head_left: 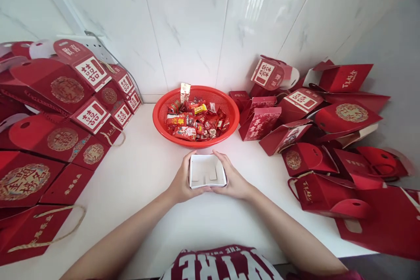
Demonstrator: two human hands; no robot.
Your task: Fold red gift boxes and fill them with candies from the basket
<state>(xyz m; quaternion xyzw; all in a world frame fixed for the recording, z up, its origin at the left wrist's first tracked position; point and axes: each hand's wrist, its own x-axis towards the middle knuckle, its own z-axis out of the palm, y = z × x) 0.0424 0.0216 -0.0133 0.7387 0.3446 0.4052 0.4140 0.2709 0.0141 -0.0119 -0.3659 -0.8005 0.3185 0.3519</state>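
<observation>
A small open-topped box (207, 164) with a white inside faces up at me in the middle of the white table. Cut flaps show on its bottom, and nothing lies in it. My left hand (181, 183) is wrapped round its left side, the thumb along the near edge. Round the right side, my right hand (234, 181) grips it in the same way. The box's outer faces are mostly hidden by my fingers. Just beyond it stands a red plastic basket (159, 127) holding many wrapped candies (197, 118), mostly in red wrappers.
Red gift boxes (67, 89) are stacked high on the left, some with rope handles. More red boxes (306, 157) stand and lie in a loose heap on the right. A power strip (98, 48) with a cable is behind the left stack, against the tiled wall (193, 22).
</observation>
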